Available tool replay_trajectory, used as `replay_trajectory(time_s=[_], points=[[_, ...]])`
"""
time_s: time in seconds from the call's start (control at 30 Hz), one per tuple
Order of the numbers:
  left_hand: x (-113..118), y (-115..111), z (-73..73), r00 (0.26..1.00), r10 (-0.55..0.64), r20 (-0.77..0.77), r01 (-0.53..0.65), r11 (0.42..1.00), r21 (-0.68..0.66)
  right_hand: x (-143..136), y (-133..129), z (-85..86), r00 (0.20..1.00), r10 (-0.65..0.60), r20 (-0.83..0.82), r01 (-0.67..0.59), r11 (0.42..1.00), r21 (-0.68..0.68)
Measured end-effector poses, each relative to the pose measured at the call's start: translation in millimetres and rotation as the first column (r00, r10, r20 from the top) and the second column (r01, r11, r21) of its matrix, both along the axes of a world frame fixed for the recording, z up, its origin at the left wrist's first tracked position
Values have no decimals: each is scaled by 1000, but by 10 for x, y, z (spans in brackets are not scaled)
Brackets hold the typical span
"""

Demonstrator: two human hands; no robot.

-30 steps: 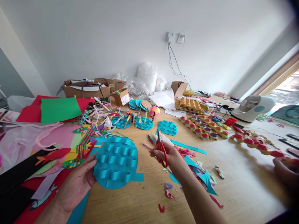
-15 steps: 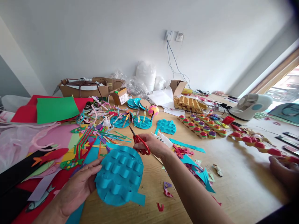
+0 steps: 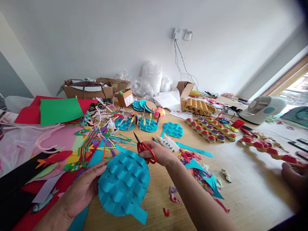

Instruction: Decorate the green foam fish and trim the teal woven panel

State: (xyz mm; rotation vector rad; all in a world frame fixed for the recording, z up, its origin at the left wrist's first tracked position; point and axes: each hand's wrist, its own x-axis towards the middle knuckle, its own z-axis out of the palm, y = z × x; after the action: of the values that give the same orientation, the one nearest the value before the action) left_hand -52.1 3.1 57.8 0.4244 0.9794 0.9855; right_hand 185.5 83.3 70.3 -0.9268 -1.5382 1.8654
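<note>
My left hand (image 3: 83, 189) grips the left edge of a round blue paper disc (image 3: 124, 183), thumb and fingers on either side. Rows of raised paper loops cover the disc, and strip ends stick out at its top left and lower right. In my right hand (image 3: 160, 154) is a pair of red-handled scissors (image 3: 143, 148), dark blades pointing up and to the left, just above the disc's upper right edge. The blades look closed and touch no paper. Beyond that hand lie white glue bottles (image 3: 168, 143) and another looped blue piece (image 3: 172, 129).
Blue and red paper scraps (image 3: 204, 175) lie right of my forearm. Coloured paper and felt fish (image 3: 56, 158) cover the left side. Painted egg cartons (image 3: 211, 129) and a white fan (image 3: 263, 109) stand to the right. Another person's hand (image 3: 295, 176) is at the right edge.
The disc has turned slightly clockwise in my left hand, its lower strip end now hanging lower. My right hand still holds the scissors near the edge. The view has shifted a little.
</note>
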Motion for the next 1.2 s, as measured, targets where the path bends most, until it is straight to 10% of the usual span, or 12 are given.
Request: replay_trajectory(time_s=[0.37, 0.57, 0.93, 1.2], points=[[47, 68, 12, 990, 139, -12, -137, 985, 106, -32, -99, -187, 919, -311, -241, 250, 935, -251], [48, 2, -81, 828, 483, -284, -261, 781, 568, -45, -155, -213, 828, -471, -305, 372, 867, -330], [11, -16, -23, 614, 626, -481, -85, 658, 748, -175, -296, -173, 725, -587, -361, 434, 796, -422], [67, -54, -10, 712, 616, -338, -161, 611, 775, -150, -303, -187, 654, -644, -397, 472, 758, -451]])
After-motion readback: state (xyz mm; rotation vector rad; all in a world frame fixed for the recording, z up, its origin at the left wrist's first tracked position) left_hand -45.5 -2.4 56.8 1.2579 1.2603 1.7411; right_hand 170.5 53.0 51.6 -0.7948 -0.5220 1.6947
